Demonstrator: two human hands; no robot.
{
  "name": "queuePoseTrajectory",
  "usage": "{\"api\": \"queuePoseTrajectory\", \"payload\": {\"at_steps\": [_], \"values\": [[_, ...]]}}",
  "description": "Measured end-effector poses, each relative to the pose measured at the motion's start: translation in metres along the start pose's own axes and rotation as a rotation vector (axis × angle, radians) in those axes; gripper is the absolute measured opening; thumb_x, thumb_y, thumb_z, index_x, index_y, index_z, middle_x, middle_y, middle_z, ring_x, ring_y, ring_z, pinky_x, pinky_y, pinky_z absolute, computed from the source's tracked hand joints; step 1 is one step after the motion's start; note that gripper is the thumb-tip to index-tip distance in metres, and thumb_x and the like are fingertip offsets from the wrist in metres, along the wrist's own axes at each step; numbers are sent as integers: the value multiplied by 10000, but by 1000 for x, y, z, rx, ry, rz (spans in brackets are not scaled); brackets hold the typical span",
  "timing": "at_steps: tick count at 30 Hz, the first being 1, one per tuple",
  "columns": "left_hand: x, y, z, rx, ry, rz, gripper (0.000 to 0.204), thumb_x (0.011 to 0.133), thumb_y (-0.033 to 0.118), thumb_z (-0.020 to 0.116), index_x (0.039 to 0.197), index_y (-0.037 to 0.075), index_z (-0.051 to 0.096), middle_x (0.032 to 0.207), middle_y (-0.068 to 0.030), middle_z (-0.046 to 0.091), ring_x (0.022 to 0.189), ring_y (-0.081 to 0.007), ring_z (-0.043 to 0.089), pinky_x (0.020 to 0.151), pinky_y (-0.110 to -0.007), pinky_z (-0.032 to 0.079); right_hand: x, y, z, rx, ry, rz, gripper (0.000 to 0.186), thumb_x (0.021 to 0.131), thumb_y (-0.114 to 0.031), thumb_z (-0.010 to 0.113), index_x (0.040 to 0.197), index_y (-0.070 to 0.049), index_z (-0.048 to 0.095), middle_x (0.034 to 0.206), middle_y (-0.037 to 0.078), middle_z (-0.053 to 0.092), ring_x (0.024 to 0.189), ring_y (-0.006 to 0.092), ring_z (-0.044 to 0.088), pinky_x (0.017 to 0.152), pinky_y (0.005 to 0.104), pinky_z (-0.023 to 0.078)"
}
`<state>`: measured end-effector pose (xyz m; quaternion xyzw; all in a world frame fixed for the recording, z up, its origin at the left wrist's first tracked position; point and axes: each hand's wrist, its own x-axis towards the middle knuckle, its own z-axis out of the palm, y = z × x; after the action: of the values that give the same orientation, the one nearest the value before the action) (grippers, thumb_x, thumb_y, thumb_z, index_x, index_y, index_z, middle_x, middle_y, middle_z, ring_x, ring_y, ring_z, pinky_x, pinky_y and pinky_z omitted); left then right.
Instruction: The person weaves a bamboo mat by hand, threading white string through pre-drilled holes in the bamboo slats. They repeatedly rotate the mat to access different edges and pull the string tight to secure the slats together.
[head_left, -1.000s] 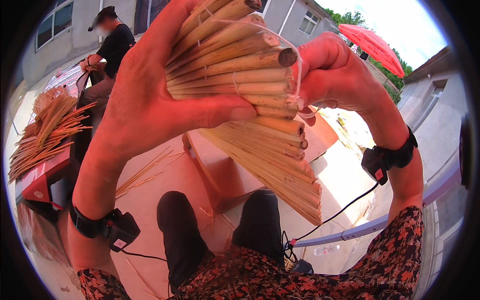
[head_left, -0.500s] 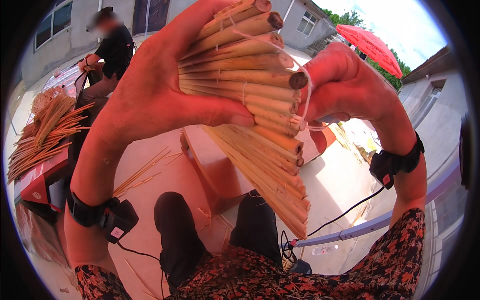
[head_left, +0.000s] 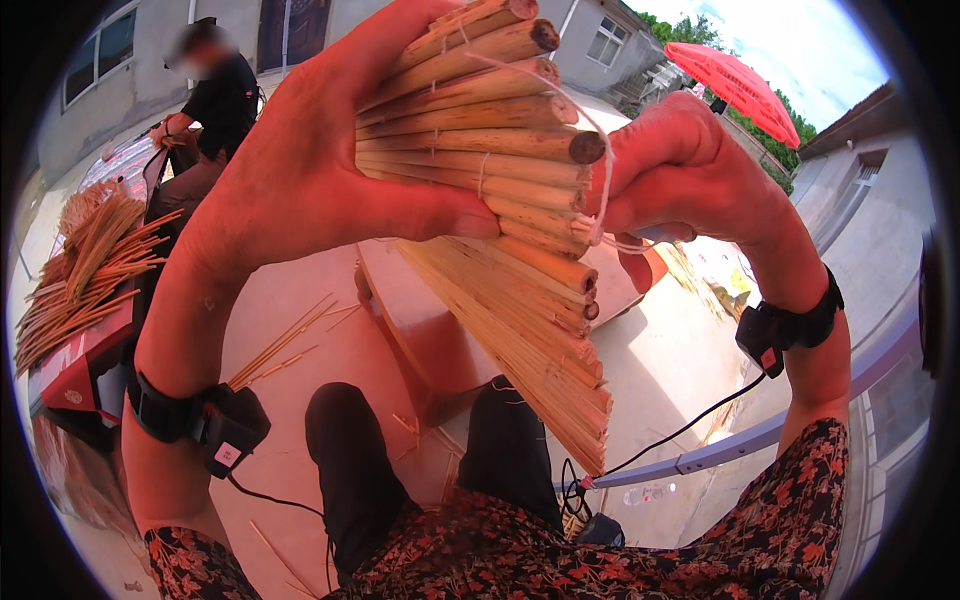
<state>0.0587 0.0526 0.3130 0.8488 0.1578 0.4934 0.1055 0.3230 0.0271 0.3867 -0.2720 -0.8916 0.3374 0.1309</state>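
A fan of pale reed stalks, strung side by side with thin thread, is raised in front of me with its cut ends to the right. My left hand grips it from the left, thumb laid across the stalks and the other fingers hidden behind. By the cut ends, my right hand is closed with its fingertips pinched on a white string. That string loops from the upper stalks down to a stalk end near the middle. The lower stalks spread down towards my lap.
A heap of loose reeds lies on a red box at the left. Behind it a person in black sits working. A reddish low table stands before my knees. Loose stalks lie on the ground. A red parasol stands far right.
The reed fan and my left hand have shifted very slightly left. My right hand has dropped a little, and its fingers have turned slightly at the string.
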Motion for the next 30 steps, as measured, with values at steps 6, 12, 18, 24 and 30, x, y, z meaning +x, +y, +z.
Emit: {"api": "queuePoseTrajectory", "payload": {"at_steps": [6,12,18,24,30], "values": [[-12,-25,28,24,-119,49,807,557,74,864,1296,94,540,980,4,487,884,-116,456,800,-241,403,1,22,12,-97,-73,76,156,901,-57,647,1017,-12,741,814,57,716,623,105,658,563,248,564],[-25,-49,56,-34,1,-38,766,564,73,858,1262,85,542,1097,-38,579,1033,-198,559,954,-322,443,4,64,15,-161,-32,84,139,903,-66,652,1000,-31,745,847,41,728,647,85,652,585,237,556],[-12,-72,69,43,74,78,871,525,105,916,1302,74,522,1179,-28,561,1057,-148,540,953,-292,435,5,87,-3,-268,1,-74,110,908,-62,643,957,-25,735,766,21,685,618,75,629,560,234,534],[-8,-84,75,57,84,59,867,522,112,912,1294,62,519,1228,-44,559,1139,-164,528,1016,-304,399,3,96,2,-98,26,82,101,925,-71,614,960,-24,697,728,11,652,589,69,615,545,229,508],[-16,-95,81,43,39,81,826,539,96,889,1279,52,524,1231,-53,554,1147,-181,529,1027,-310,394,4,103,14,-209,22,110,105,937,-86,590,956,-42,684,721,9,639,591,75,612,551,227,498]]}}
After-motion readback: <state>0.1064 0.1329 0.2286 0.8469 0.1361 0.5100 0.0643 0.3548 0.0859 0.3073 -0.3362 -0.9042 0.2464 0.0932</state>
